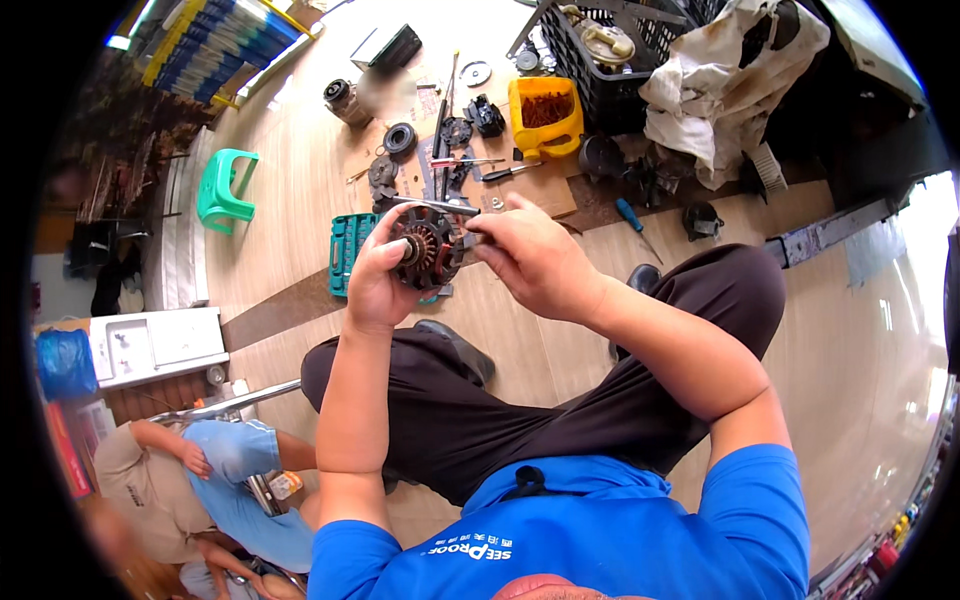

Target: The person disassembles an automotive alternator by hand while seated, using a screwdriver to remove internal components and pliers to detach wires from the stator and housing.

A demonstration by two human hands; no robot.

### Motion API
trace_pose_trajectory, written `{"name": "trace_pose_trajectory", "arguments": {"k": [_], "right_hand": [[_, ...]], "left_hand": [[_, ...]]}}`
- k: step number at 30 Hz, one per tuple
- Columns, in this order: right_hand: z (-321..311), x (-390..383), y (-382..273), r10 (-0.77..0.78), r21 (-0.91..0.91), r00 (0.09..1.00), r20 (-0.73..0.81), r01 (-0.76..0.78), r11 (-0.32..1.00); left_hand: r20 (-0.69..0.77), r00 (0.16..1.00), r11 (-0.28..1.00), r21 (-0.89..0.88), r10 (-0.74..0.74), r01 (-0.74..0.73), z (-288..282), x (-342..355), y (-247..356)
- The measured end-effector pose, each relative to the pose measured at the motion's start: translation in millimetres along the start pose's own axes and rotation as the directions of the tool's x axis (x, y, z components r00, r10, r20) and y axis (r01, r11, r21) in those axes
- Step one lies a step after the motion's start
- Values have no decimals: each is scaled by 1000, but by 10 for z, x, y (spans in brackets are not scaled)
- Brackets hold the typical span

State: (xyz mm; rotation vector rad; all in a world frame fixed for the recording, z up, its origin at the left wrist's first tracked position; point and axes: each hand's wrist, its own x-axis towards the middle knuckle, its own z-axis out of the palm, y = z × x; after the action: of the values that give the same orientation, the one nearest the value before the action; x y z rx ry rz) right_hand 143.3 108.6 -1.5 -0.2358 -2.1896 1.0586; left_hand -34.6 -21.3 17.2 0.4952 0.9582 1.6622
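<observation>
My left hand [378, 272] is wrapped around a motor armature [430, 256], a round dark part with copper-coloured segments around its centre. The armature is raised above the floor, between my knees. My right hand [540, 262] is closed beside it, its fingertips close to the armature's right side. A slim dark metal rod [440, 206] crosses the far edge of the armature and ends at my right fingers. The inside of the right grip is partly hidden.
Beyond my hands, cardboard bears dismantled motor parts, a black ring [400, 139] and a screwdriver [510, 173]. A yellow cut-open jug [546, 112] holds reddish-brown bits. A teal tool case [345, 250], green stool [226, 192] and blue-handled screwdriver [630, 215] lie around. Another person [160, 480] sits at left.
</observation>
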Motion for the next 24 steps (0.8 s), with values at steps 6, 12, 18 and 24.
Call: {"name": "trace_pose_trajectory", "arguments": {"k": [6, 12, 18, 24], "right_hand": [[109, 79, 52, 65, 114, 998, -6, -64, 991], [121, 121, 49, 39, 90, 999, 2, -39, 995], [60, 130, 95, 93, 122, 995, 16, -95, 988], [44, 133, -9, 192, 223, 975, 115, -214, 951]], "left_hand": [[-22, 1000, 986, -168, -4, 0, -55, -34, -105], [-12, 1000, 961, -276, -27, 23, -150, -66, -122], [17, 998, 998, -17, 64, -63, -70, -77, -77], [-7, 997, 980, -183, 81, -81, -113, -107, -103]]}}
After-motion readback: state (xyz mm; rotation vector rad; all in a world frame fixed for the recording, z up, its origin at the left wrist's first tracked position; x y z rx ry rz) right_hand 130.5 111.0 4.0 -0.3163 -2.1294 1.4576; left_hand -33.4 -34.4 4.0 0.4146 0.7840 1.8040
